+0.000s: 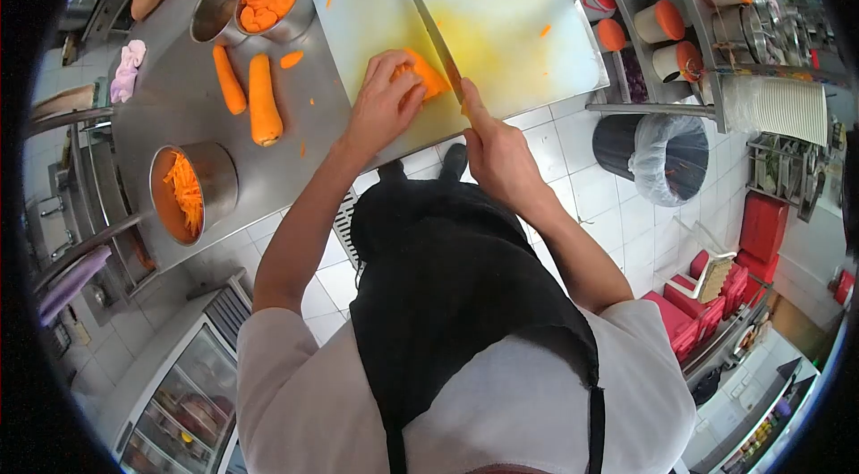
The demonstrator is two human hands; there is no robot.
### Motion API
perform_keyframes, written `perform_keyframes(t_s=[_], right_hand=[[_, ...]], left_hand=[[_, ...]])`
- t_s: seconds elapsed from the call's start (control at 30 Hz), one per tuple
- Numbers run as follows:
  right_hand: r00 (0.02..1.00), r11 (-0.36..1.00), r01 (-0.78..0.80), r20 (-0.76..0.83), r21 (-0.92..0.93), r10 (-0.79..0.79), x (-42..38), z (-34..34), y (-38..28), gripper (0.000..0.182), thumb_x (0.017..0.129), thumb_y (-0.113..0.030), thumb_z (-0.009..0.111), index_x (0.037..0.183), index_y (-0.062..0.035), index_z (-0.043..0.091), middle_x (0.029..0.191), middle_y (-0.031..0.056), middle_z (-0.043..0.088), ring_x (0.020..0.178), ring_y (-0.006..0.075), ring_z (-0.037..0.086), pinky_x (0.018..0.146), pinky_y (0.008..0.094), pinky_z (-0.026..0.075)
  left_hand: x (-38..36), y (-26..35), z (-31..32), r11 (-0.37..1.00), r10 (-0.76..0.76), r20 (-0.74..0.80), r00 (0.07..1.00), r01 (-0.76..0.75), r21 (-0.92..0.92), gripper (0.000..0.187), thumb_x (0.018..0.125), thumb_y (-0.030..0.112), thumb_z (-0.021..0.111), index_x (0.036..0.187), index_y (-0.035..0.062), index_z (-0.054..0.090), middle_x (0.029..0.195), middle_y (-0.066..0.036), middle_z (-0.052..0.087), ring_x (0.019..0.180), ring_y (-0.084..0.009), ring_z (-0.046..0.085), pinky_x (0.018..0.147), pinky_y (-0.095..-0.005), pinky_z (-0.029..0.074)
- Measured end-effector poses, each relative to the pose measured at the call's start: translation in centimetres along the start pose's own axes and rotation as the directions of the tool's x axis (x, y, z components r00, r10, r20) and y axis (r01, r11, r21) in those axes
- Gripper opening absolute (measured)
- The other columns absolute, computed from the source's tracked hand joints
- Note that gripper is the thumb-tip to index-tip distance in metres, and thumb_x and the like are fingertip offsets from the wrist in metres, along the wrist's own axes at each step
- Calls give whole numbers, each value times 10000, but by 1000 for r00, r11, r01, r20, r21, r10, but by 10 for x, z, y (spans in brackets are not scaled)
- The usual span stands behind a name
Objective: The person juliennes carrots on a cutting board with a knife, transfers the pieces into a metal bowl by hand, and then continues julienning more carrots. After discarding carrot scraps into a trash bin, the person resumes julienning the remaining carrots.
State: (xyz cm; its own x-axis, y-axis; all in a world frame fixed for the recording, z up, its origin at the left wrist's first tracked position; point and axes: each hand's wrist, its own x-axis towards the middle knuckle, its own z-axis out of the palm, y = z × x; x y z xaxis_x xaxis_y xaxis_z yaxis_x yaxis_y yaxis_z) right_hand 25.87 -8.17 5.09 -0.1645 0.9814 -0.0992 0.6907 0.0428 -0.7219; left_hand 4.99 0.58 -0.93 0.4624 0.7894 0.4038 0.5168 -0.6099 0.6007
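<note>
On the white cutting board (510,17), my left hand (386,102) presses with curled fingers on orange carrot pieces (428,76) near the board's front edge. The fingers are closed over them. My right hand (497,147) is wrapped round the handle of a long knife (434,31), whose blade points up and to the left across the board, just right of the carrot pieces. Small orange bits and a yellow stain mark the board.
Left of the board, two peeled carrots (263,102) lie on the steel table (309,134). A metal pot of carrot slices (268,4) stands behind them, a pot of carrot strips (185,192) at front left. A lined bin (667,161) stands on the floor at right.
</note>
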Motion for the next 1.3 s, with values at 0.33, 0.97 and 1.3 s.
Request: perform_keyframes(t_s=[0.33,0.97,1.3], right_hand=[[1000,999,-12,1,-44,12,9,11,-2,751,892,2,554,1575,-43,246,750,315,635,681,500,639,642,568,515],[999,999,-37,38,-2,37,6,-2,-17,756,875,27,530,1566,0,227,740,335,633,666,505,630,644,587,499],[989,993,112,-90,-30,-114,17,12,-8,732,889,25,534,1568,-24,264,791,337,651,739,528,646,728,573,516]], left_hand=[[2,1,0,1000,5,-1,1000,-5,3,186,839,23,732,973,29,604,1221,-156,559,1175,-382,540,981,-461,477],[1,3,-2,1000,12,-16,1000,-12,-16,148,845,42,716,898,3,584,1200,-170,577,1156,-379,543,961,-441,487],[3,2,-1,1000,13,-32,999,-13,-17,156,852,40,711,905,-3,570,1196,-173,576,1144,-385,549,953,-441,491]])
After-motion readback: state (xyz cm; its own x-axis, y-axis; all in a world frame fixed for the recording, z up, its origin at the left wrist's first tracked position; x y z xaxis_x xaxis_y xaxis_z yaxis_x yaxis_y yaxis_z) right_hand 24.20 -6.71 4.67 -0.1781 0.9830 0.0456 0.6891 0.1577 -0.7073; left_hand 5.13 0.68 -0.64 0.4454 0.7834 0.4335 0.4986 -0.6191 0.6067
